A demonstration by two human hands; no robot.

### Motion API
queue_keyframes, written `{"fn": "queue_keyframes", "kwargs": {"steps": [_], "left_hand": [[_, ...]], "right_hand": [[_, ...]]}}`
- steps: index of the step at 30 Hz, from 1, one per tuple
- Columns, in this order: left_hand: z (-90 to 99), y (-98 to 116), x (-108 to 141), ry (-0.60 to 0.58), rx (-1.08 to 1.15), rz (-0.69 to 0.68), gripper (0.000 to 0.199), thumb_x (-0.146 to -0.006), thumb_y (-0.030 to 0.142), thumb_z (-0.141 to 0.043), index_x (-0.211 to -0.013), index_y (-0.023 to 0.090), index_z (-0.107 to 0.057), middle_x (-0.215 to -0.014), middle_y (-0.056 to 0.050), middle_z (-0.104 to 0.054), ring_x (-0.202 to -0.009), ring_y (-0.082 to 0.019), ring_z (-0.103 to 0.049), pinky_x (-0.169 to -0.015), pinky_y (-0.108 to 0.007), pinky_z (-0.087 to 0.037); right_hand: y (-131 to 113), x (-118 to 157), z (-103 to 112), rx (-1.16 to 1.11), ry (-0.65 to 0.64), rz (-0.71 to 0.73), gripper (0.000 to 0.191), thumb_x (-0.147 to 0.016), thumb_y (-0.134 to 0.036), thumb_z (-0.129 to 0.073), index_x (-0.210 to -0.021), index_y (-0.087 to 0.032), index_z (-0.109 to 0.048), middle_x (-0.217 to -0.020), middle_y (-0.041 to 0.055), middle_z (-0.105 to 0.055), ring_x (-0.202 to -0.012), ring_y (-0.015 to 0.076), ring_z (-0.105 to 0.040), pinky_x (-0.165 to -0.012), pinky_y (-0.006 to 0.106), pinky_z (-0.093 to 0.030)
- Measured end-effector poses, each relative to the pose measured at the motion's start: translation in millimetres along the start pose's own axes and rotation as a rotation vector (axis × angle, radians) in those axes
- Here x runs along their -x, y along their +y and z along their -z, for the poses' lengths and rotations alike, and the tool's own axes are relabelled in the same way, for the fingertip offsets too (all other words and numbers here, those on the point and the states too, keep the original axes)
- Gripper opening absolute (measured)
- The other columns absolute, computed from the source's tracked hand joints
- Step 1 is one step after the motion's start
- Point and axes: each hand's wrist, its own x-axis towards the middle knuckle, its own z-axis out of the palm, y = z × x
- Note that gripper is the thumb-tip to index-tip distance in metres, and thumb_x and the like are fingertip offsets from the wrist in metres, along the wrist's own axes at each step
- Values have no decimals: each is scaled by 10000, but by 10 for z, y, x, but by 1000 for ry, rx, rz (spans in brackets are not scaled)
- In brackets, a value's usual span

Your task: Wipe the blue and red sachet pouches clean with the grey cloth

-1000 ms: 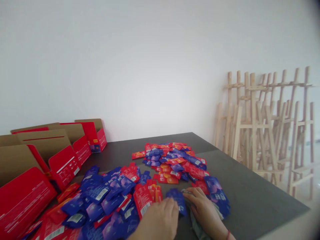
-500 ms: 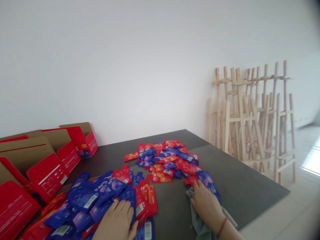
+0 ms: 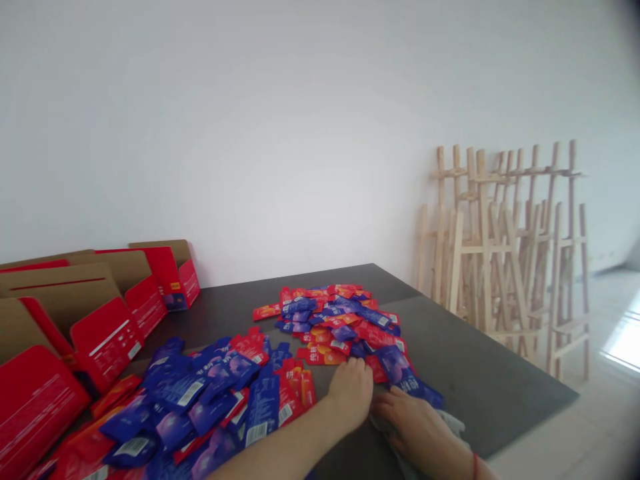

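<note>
Red and blue packets lie in two heaps on a dark table, seen from the worker's own head. The larger near heap spreads across the lower left; the smaller far heap sits beyond it, a little right of centre. The left hand reaches in at the near edge of the far heap, fingers bent and their tips hidden, so whether it grips a packet cannot be told. Just beside it, the right hand lies over a grey-green cloth, fingers curved downward; how firmly it holds the cloth is hidden. A red band circles the right wrist. Directly ahead of the right hand, a large blue packet lies slanted at the heap's near right edge.

Along the left stand red cardboard boxes with brown insides and raised flaps, crowding that side right up to the near heap. The left forearm crosses in front of this heap's right side.

A narrow lane of tabletop separates the heaps. More open surface runs behind them toward the white wall, and a wide strip stretches from the far heap to the table's slanting right edge. Past that edge are pale floor and a cluster of wooden easels, well apart from both hands.
</note>
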Motion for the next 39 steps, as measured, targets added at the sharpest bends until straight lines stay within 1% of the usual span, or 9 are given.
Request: {"fn": "queue_keyframes", "kwargs": {"steps": [5, 10, 15, 19, 23, 26, 31, 35, 39], "left_hand": [[-134, 23, -470, 3, -27, -112, 187, -940, 91, -521, -1080, 55, -640, -945, -165, -708, -900, -263, -685, -788, -379, -512], [-140, -73, -500, 13, -86, -201, 125, -936, 58, -552, -921, 84, -674, -824, -123, -725, -825, -238, -705, -879, -403, -484], [99, -280, -57, 31, -156, -144, 148, -928, 16, -533, -904, 87, -661, -825, -133, -724, -794, -242, -705, -833, -398, -501], [332, -425, 457, -1, -195, -78, 143, -921, 9, -543, -942, 112, -639, -905, -109, -717, -857, -258, -695, -776, -375, -511], [353, -478, 651, -83, -163, -128, 134, -932, 37, -570, -971, 143, -642, -948, -62, -712, -859, -239, -687, -743, -345, -510], [252, -389, 586, -113, -170, -151, 139, -945, 43, -557, -966, 126, -666, -944, -82, -714, -897, -239, -682, -798, -354, -506], [-35, -11, 647, -105, -130, 18, 238, -940, 39, -515, -1109, 101, -670, -1033, -123, -706, -952, -262, -674, -788, -366, -529], [-432, 188, 885, -99, 33, -65, 344, -1019, 203, -479, -1336, 118, -579, -1255, -176, -659, -1118, -278, -643, -796, -342, -548], [-787, 119, 979, 17, -18, -100, 455, -1029, 381, -515, -1394, 109, -524, -1298, -194, -642, -1178, -292, -622, -880, -362, -535]], "right_hand": [[160, 97, -76, -11, -37, -114, 590, -674, -2, -543, -1193, -216, -724, -1323, 103, -678, -1215, 306, -620, -1039, 397, -506], [291, 25, -78, 57, -68, -209, 521, -751, -42, -552, -1225, -193, -705, -1382, 122, -634, -1270, 287, -592, -1098, 402, -464], [444, -15, -99, 55, 11, -271, 502, -799, -34, -535, -1264, -171, -667, -1382, 139, -611, -1262, 273, -589, -1081, 385, -464], [526, -62, -48, -36, 18, -264, 375, -803, -63, -542, -1120, -198, -691, -1219, 98, -677, -1160, 254, -631, -1012, 356, -477], [436, -163, 45, -115, 27, -278, 329, -829, -72, -504, -1084, -186, -678, -1157, 92, -680, -1108, 231, -635, -976, 326, -459], [208, -244, 53, -136, -41, -178, 322, -801, -68, -529, -1061, -180, -680, -1142, 83, -676, -1089, 231, -624, -955, 315, -457], [-103, -263, -35, -60, -108, -162, 291, -778, -79, -578, -1035, -163, -686, -1148, 101, -669, -1091, 278, -599, -958, 358, -447], [-118, -187, -31, -124, -108, -226, 316, -782, -86, -554, -1063, -163, -675, -1114, 99, -675, -1048, 253, -622, -928, 334, -451], [-68, -149, 60, -150, -211, -142, 277, -751, -98, -574, -980, -191, -699, -1068, 75, -688, -1002, 236, -641, -876, 315, -465]]}}
